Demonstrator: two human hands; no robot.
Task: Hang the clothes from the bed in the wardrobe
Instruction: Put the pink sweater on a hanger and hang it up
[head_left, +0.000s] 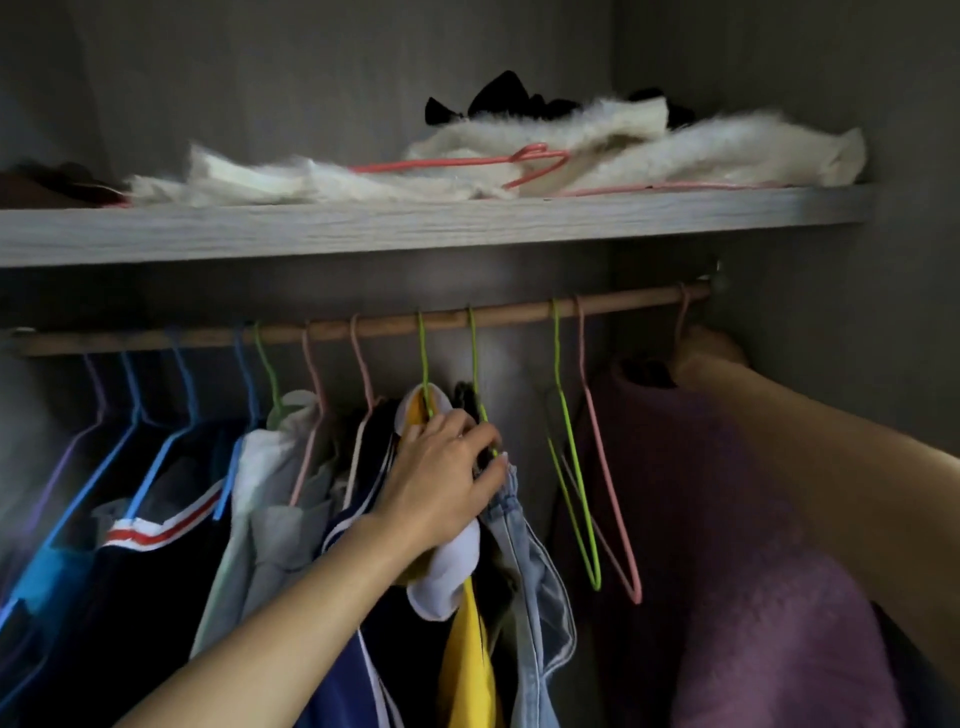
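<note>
Denim (524, 530), pale blue, on a green wire hanger (474, 364) is pinched by the left hand (447, 467) below the brown wooden rod (395, 326)'s middle; the right hand (709, 345)'s grip, at the rod's right end, cannot be told.

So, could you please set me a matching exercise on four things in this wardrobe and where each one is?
Things:
1. white furry fabric
2. bare green hanger
3. purple garment
4. denim garment

Places:
A. gripped by the left hand
B. hanging at the right end of the rail
C. lying on the shelf
D. on the rail, next to a bare pink hanger

Pairs: 1-C, 2-D, 3-B, 4-A.
</note>
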